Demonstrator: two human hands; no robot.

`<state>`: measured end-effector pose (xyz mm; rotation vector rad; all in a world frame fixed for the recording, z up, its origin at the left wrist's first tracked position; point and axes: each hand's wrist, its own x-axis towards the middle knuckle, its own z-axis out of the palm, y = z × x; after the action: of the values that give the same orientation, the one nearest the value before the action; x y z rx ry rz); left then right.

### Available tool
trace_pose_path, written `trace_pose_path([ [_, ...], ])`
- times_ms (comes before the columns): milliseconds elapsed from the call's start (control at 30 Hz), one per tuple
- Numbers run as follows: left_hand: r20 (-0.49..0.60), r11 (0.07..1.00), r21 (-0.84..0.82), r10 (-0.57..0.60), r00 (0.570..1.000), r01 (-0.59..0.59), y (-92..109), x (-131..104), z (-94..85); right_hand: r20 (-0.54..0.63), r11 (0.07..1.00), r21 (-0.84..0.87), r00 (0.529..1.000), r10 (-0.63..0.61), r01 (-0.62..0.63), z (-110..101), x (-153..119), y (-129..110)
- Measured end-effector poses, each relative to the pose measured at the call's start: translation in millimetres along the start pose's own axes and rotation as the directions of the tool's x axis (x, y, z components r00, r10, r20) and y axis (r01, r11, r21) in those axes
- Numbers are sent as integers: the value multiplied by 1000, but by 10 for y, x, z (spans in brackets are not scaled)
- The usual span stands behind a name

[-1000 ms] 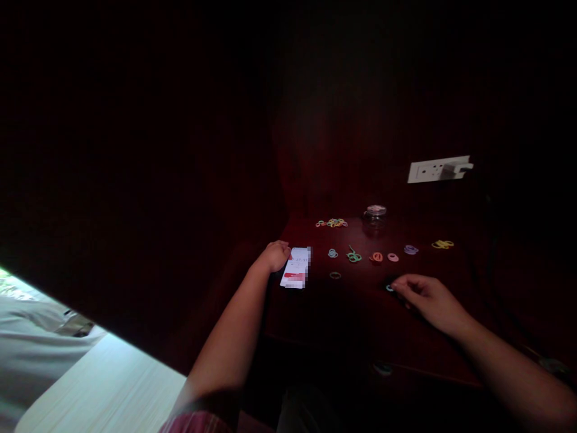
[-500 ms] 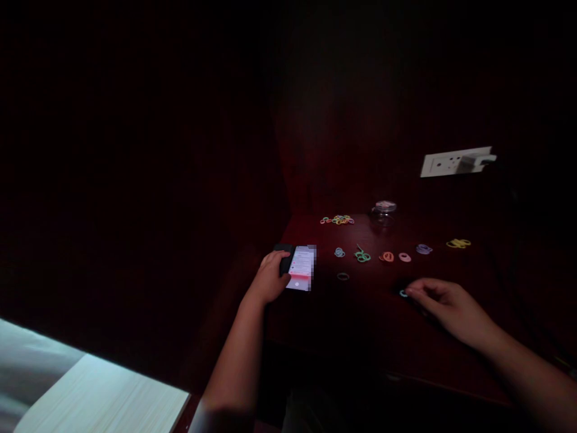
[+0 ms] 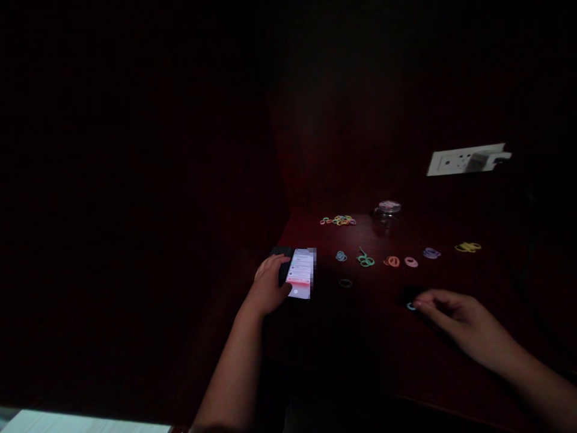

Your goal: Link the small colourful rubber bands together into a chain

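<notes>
Right hand (image 3: pixel 469 325) pinches light-blue band (image 3: pixel 410 307) by its edge; left hand (image 3: pixel 268 290) at phone (image 3: pixel 301 273), grip unclear. Edge-only pinch could let band slip.

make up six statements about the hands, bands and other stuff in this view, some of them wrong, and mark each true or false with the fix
1. The right hand holds a pale blue band at its fingertips. True.
2. The left hand is on the jar. False: it is at the phone.
3. The yellow bands lie farther right than the purple bands. True.
4. The jar stands nearer the person than the phone. False: it stands farther back.
5. The orange bands lie between the green bands and the pink bands. True.
6. The phone's screen is dark. False: it is lit.
</notes>
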<state>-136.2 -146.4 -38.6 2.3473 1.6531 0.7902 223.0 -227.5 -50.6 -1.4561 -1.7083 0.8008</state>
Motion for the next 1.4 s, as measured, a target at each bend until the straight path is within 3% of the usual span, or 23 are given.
trace_pose_path([
  [333,-49,998,34,45,998,-44,-16,-5,37,-7,1000,-7,1000,12,-12,-2,-4,-57],
  [500,-153,1000,23,0,988,4,41,38,31,20,1000,-6,1000,13,-13,-12,-3,-34],
  [633,-237,999,-46,-37,971,27,419,-34,33,14,1000,-1,1000,-16,16,-9,-1,-12],
  [733,-77,976,-212,37,996,-53,940,-141,172,8,1000,4,1000,-30,30,-6,-3,-10],
  [833,62,935,-332,153,986,-124,1425,-189,424,10,999,11,999,-43,43,-6,-8,-16],
  [900,141,923,-365,184,973,-122,1621,-166,593,17,998,13,998,-60,60,-7,-10,-14],
  [1033,179,924,-355,214,960,-140,1740,-80,795,28,996,25,996,-86,86,-7,-9,4],
  [1400,38,905,-368,244,969,-214,1802,-132,942,13,989,47,990,-143,142,-5,-11,27],
])
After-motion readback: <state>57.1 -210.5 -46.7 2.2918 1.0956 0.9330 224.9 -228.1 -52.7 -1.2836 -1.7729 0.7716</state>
